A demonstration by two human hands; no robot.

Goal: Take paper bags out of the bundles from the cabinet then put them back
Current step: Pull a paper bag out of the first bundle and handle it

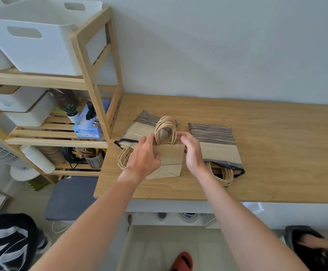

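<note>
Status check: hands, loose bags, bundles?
Both hands, left hand and right hand, flank the loose paper bags on the table. Left bundle and right bundle alongside. Nothing blocking.

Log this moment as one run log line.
stage: squaring stack of paper bags on table | left hand on stack | right hand beside stack, open | two bundles flanking

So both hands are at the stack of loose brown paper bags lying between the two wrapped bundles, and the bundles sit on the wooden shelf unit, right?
Not quite. The head view shows the two wrapped bundles lying on the wooden tabletop, not on the shelf unit to its left. The rest holds: the left hand and right hand are at the loose brown paper bags between the bundles.
</note>
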